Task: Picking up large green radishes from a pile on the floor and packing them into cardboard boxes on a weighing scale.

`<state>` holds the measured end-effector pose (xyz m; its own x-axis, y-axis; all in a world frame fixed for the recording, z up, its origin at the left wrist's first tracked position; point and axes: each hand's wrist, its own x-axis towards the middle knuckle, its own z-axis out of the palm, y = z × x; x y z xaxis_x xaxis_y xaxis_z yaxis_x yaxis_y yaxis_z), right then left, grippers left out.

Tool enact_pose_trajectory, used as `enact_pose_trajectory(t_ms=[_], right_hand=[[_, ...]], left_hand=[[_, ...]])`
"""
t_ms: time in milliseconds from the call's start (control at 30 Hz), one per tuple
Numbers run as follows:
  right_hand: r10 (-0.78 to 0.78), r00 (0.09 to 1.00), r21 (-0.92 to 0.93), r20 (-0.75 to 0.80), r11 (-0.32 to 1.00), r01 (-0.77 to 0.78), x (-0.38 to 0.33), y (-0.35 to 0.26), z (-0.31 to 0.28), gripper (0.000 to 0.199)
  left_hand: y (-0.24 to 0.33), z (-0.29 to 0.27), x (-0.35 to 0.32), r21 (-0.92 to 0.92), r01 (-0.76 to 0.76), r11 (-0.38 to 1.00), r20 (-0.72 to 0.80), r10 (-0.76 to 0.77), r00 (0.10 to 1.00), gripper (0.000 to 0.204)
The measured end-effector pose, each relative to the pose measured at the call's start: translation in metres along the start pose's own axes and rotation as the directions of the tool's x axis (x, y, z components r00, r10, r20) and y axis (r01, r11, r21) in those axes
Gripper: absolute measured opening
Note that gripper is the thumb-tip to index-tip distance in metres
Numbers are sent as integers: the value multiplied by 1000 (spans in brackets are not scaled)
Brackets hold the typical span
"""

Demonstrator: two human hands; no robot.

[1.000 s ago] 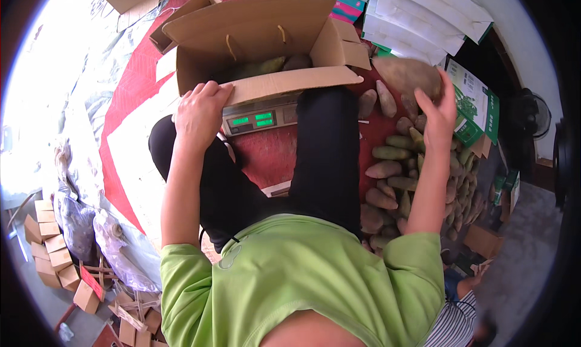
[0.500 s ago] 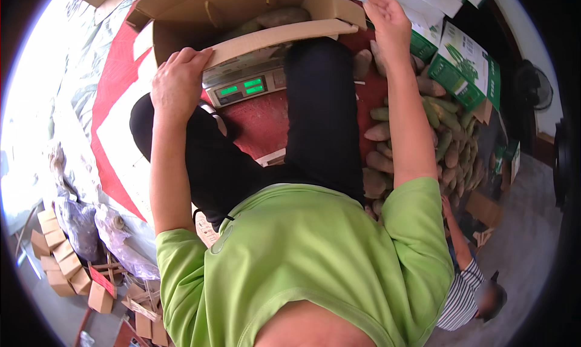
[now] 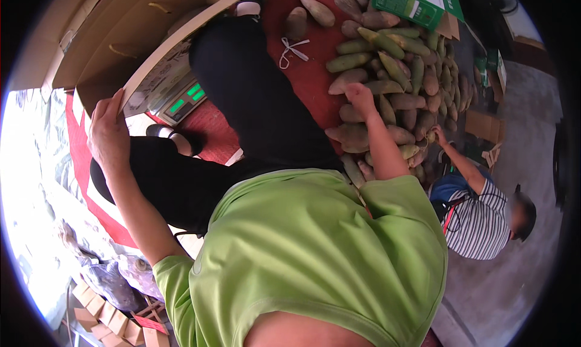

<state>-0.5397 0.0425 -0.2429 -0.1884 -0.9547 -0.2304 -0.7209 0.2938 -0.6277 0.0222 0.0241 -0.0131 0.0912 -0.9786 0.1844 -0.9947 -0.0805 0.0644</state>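
Three hands are counted: the left hand (image 3: 109, 135), the right hand (image 3: 361, 102) and one belonging to a co-worker (image 3: 481, 223), also counted once. One box (image 3: 97, 50) is logged, with two cord handles (image 3: 160, 8) visible. One scale (image 3: 183, 108), one white tie (image 3: 293, 49). Two green cartons (image 3: 411, 8) are seen. Roots (image 3: 351, 62): several dozen, too overlapped to be counted exactly; two are found near the tie. At least six small cartons (image 3: 155, 338) are noted.

Head-worn fisheye view, looking down; close
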Motion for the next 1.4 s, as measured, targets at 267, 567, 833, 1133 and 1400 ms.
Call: enact_pose_trajectory(t_ms=[267,567,833,1133,1400], right_hand=[[104,993,-375,48,924,-79,-66,87,15,29],[516,779,-181,-357,780,-600,-62,123,-1,54],[672,736,259,-83,728,-635,-37,162,23,85],[713,698,349,72,637,-687,-32,93,13,66],[599,790,270,-132,789,-553,-35,125,21,62]], left_hand=[[-12,10,0,-33,-39,999,-5,39,999,37],[-12,7,-1,-13,-79,997,-32,78,996,38],[6,-11,-7,106,67,992,26,-70,997,34],[4,-9,-6,87,44,995,6,-45,999,33],[9,-2,6,18,-5,1000,-7,6,1000,29]])
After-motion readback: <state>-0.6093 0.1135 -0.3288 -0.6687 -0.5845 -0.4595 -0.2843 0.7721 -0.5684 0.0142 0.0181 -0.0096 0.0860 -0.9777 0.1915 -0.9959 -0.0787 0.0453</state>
